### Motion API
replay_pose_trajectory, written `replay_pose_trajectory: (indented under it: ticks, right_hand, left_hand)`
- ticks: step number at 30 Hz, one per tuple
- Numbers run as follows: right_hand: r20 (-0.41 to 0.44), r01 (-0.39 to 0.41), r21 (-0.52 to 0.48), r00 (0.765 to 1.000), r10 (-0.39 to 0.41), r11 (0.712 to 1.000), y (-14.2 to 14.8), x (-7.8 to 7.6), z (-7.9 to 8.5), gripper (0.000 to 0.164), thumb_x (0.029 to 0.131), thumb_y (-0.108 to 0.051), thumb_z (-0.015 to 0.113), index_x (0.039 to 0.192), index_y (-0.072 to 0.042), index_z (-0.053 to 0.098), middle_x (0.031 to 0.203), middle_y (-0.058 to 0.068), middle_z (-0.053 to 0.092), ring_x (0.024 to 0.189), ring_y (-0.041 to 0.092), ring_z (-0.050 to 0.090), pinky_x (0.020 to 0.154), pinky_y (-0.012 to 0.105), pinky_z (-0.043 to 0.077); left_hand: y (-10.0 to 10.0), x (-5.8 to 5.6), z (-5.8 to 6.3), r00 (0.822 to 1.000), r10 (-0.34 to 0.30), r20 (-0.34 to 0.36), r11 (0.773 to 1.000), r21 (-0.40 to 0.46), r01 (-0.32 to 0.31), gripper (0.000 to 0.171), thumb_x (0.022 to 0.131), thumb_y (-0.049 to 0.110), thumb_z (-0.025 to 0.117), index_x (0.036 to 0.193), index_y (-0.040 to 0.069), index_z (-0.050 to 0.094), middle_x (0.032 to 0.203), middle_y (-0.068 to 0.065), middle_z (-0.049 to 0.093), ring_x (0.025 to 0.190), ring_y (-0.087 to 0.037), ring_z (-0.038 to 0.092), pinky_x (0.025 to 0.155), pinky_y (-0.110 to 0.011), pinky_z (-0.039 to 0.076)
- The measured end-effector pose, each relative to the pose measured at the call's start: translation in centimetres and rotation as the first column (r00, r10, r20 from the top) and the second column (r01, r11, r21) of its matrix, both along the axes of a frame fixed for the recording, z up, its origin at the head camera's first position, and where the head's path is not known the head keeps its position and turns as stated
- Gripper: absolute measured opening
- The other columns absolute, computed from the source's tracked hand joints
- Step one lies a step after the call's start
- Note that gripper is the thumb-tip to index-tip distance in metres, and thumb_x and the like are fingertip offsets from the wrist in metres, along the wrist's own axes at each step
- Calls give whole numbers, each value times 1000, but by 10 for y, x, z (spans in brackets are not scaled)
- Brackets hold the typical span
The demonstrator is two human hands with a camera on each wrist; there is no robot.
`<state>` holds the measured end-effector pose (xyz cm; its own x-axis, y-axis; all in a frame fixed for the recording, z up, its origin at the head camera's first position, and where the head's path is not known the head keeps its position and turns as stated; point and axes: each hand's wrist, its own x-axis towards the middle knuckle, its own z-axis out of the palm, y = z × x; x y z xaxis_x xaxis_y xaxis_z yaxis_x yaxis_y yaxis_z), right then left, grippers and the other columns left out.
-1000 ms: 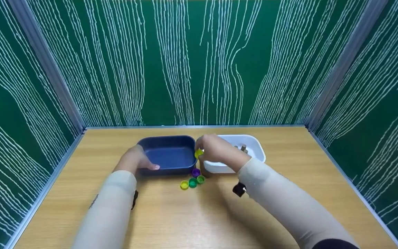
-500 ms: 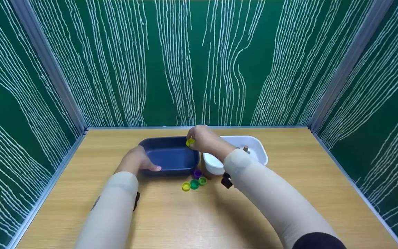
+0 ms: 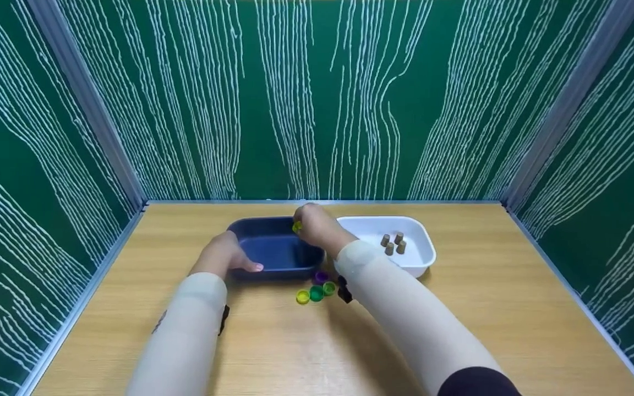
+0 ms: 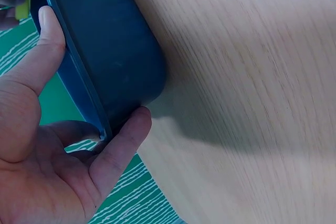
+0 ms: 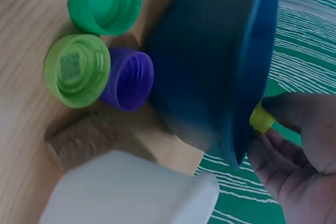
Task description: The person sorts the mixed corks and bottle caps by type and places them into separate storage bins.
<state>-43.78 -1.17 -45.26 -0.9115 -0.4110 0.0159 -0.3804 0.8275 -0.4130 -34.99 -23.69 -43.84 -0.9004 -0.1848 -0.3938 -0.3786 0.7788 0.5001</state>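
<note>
Nearest: light-brown woodgrain tabletop (image 3: pixel 273 352), soft sheen in front, shadow below the right arm. Off-white fitted sleeves (image 3: pixel 176 341) cover both forearms; dark cloth (image 3: pixel 479 382) at the right elbow, black block (image 3: pixel 344 290) at the right wrist.

Next back, on the wood: a round yellow plastic bottle cap (image 3: pixel 302 297), a round green plastic cap (image 3: pixel 316 293) and a round lime-green plastic cap (image 3: pixel 329 288), close row slanting back to the right. Round purple plastic cap (image 3: pixel 321 278) behind them, just beside the blue tray's near wall. Hollow sides show. Right wrist view adds a brown cork-like piece (image 5: pixel 84 137) by the white tray; blurred, can't tell its pose.

Behind the caps: deep dark-blue rounded-rectangular tray (image 3: pixel 273 258), long axis left-right, parallel to the back wall, hollow side up. Left hand (image 3: pixel 223 256) grips its left end, thumb at the near rim, fingers round the outside. Right hand (image 3: pixel 320 225) is narrow, pinching a small yellow plastic cylinder (image 5: pixel 261 118) between thumb and fingertips at the tray's far right part. Cylinder's axis is tilted; can't tell which end is hollow.

To the right: white rounded-rectangular tray (image 3: pixel 427 242), same long axis. Four tapered brown corks (image 3: pixel 390 248) stand upright in it, clustered.

Farthest: green walls (image 3: pixel 465 143) with wavy white lines on three sides, grey metal posts (image 3: pixel 562 102) at the corners.
</note>
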Motion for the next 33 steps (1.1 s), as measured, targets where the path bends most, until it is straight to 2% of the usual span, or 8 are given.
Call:
replay_pose_trajectory:
  ticks: [2,5,10,14,19,25,33]
  right_hand:
    - [23,28,-5,999,-28,1000,-4,0,-5,31,106,-4,74,137,-6,79,139,13,74,126,27,72,115,45,64]
    - [10,32,8,999,-32,999,-8,0,-11,30,106,-3,72,135,-6,80,136,12,77,120,25,74,112,45,65]
    - [-52,-17,67,998,20,998,-12,-2,-23,18,107,-5,67,114,-3,83,118,15,83,100,25,73,98,47,67]
    - [-63,-25,110,997,32,994,-13,-2,-30,19,109,-7,62,104,-4,80,107,15,83,87,24,66,88,48,66]
    - [-55,-37,168,997,46,985,-15,-3,-37,21,113,-8,58,109,-6,79,109,14,82,90,23,68,90,45,67]
    - [-36,-42,235,998,52,971,-19,-3,-40,24,115,-10,57,114,-6,81,115,15,84,96,22,72,95,47,69]
    - [-32,-36,260,998,46,965,-22,2,-40,25,117,-11,57,118,-6,81,115,13,85,94,21,73,96,46,70]
  left_hand:
    - [-1,-2,-2,1000,10,4,1000,3,-10,120,88,39,101,173,-7,31,175,-30,44,153,-45,49,139,-60,37]
    - [-1,-3,-2,1000,2,4,1000,-5,-2,121,87,39,102,172,-8,31,173,-30,46,152,-45,50,138,-60,38]
    - [-1,-3,-3,1000,1,1,1000,-10,-1,121,85,40,104,171,-8,34,171,-29,49,150,-43,52,138,-58,39]
    - [-1,-4,-3,1000,-1,-6,1000,-9,1,121,83,40,105,170,-8,36,169,-28,52,148,-42,54,138,-57,40]
    - [-2,-3,-2,1000,0,6,1000,-5,0,123,82,41,105,171,-8,35,171,-28,50,149,-42,53,138,-58,39]
    - [0,-1,1,1000,2,8,1000,-1,-2,122,83,41,104,171,-8,35,170,-29,50,149,-42,54,138,-58,39]
    - [-3,-3,-2,1000,-7,-6,1000,-16,7,117,86,40,102,169,-10,36,168,-30,52,148,-43,55,137,-60,41]
